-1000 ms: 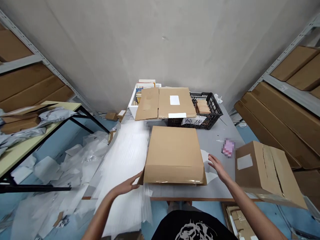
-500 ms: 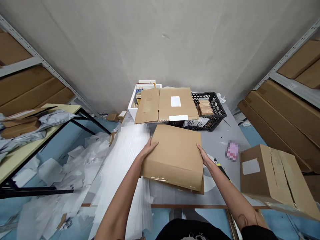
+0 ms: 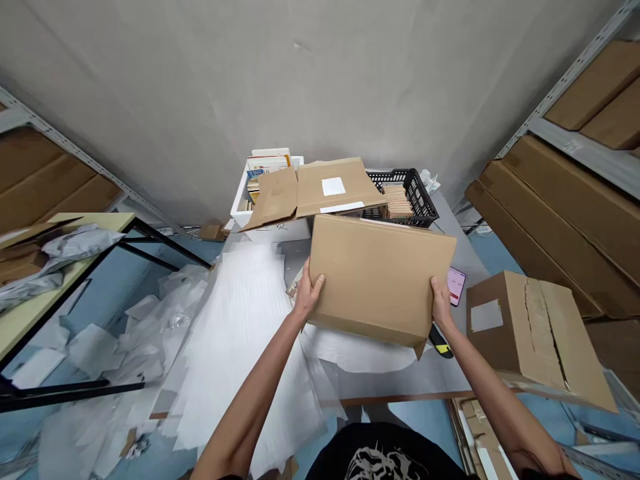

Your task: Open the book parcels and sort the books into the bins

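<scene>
Both my hands grip a closed brown cardboard box [image 3: 375,280] by its two sides and hold it tilted above the grey table [image 3: 400,380]. My left hand [image 3: 310,291] presses on the near left side, and my right hand [image 3: 441,303] holds the right side. A white foam sheet [image 3: 360,353] lies under the box. Beside my right hand are a phone [image 3: 456,285] with a pink-and-white screen and a yellow-and-black box cutter [image 3: 441,341]. The box hides part of the table behind it.
A flattened cardboard carton [image 3: 330,190] rests on a white box of books [image 3: 265,180] and a black plastic crate [image 3: 400,197]. A taped carton [image 3: 525,333] sits at the right table edge. Foam sheets [image 3: 235,333] hang off the left side. Metal shelves with cartons [image 3: 565,180] line both sides.
The box has been lifted from the table and tilted, with both hands now on its sides. The phone and box cutter show more plainly beside my right hand, and the view has shifted slightly.
</scene>
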Demonstrator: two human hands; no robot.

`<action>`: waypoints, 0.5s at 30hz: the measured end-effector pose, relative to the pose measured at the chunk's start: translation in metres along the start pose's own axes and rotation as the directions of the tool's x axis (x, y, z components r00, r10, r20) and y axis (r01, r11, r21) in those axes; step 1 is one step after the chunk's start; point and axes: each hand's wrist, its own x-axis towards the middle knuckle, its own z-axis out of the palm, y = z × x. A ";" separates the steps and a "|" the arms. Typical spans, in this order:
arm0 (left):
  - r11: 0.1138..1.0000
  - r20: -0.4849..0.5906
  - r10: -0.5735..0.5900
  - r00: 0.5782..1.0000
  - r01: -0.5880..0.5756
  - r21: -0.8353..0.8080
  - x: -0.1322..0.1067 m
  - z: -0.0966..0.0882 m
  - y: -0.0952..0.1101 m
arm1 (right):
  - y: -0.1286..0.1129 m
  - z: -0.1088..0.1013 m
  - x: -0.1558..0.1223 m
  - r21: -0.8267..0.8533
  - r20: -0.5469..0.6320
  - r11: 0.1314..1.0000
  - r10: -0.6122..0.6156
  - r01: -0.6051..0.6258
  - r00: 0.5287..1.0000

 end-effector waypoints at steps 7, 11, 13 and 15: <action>0.995 -0.062 0.059 0.996 -0.054 0.079 0.014 -0.004 -0.021 | -0.001 0.005 0.020 -0.152 -0.004 0.937 -0.320 0.316 0.947; 0.998 -0.075 0.051 0.996 -0.047 0.050 -0.001 -0.018 -0.020 | 0.002 0.002 0.020 -0.205 0.050 0.895 -0.395 0.396 0.917; 0.999 -0.114 0.034 0.993 -0.034 0.000 -0.019 -0.026 -0.019 | 0.006 -0.005 0.008 -0.226 0.110 0.884 -0.395 0.410 0.912; 0.997 -0.191 -0.028 0.981 0.012 -0.082 -0.041 -0.034 -0.019 | 0.013 -0.012 -0.009 -0.286 0.230 0.875 -0.332 0.390 0.915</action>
